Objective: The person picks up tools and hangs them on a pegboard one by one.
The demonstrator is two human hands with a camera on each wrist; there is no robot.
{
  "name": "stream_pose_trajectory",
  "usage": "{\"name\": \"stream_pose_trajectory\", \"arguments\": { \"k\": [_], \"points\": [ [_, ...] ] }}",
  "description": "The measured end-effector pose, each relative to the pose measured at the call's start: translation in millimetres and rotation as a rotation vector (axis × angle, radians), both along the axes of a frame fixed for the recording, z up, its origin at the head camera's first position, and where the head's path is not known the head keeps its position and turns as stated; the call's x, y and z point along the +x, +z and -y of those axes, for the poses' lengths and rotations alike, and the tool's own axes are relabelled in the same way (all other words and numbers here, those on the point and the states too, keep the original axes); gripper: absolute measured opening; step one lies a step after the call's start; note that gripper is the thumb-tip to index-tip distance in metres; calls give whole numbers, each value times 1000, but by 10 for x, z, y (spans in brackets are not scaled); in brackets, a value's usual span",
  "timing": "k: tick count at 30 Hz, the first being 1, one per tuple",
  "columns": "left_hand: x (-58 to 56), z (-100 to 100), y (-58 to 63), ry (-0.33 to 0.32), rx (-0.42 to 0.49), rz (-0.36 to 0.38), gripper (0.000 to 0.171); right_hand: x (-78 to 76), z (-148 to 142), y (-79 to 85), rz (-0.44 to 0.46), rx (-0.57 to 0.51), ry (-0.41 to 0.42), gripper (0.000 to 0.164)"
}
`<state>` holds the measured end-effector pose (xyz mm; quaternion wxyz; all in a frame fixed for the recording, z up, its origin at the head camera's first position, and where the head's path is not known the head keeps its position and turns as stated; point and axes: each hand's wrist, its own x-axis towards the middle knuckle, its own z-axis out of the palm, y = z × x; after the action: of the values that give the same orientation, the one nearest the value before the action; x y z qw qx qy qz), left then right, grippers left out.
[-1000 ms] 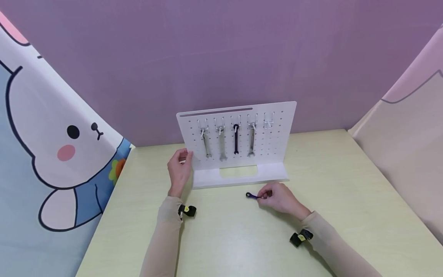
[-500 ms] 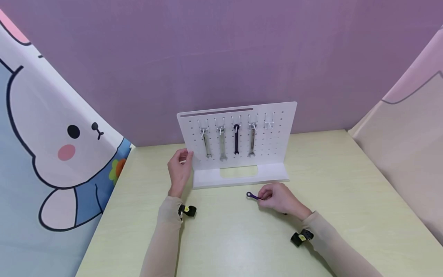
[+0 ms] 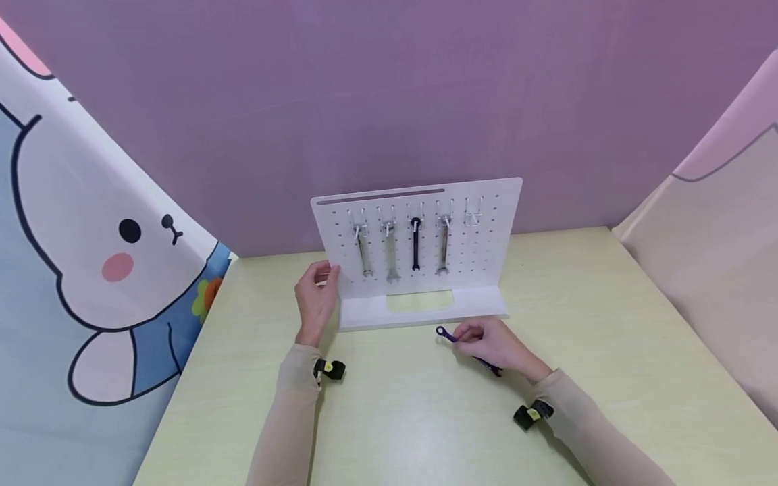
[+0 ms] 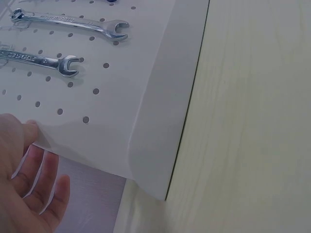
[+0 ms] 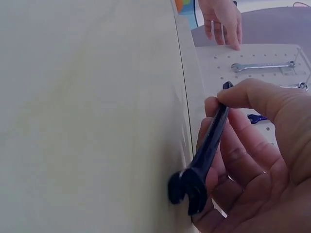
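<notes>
My right hand (image 3: 491,343) pinches a dark combination wrench (image 3: 446,334) between thumb and fingers, just in front of a white pegboard (image 3: 486,263). Its ring end points to the board; in the right wrist view the open jaw of the wrench (image 5: 189,187) faces the camera. My left hand (image 3: 316,300) holds the board's left edge, thumb on the front face and the other fingers (image 4: 43,182) at the edge's far side. Hanging on hooks are several wrenches: silver ones, such as the leftmost silver wrench (image 3: 365,256), and a dark wrench (image 3: 416,246) among them.
The rightmost wire hook (image 3: 473,214) carries no wrench. The board's base (image 3: 365,316) stands on a pale wooden table (image 3: 389,405). Behind it hangs a purple cloth (image 3: 395,101), with a cartoon-print cloth (image 3: 91,236) at the left.
My right hand has moved slightly up toward the board with the dark wrench, whose open end now shows below the hand. The left hand has stayed at the board's edge.
</notes>
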<state>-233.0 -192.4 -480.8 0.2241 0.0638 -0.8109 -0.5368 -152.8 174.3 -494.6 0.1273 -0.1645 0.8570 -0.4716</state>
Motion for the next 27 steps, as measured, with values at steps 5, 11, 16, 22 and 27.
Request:
{"name": "stream_pose_trajectory", "arguments": {
  "k": [5,11,16,22,27],
  "points": [
    [0,3,6,3,-2,-2,27,-10,7,13,41,-19,-43,15],
    [0,5,3,2,-6,-5,28,-13,23,34,101,-53,-81,22],
    [-2,7,-8,1,-3,0,28,-47,-7,71,119,-63,-88,27],
    [1,1,-6,8,-4,0,27,-78,-68,137,143,-90,-111,26],
    [-9,-2,-2,3,-6,2,28,-84,-96,187,161,-119,-141,25]
  ]
}}
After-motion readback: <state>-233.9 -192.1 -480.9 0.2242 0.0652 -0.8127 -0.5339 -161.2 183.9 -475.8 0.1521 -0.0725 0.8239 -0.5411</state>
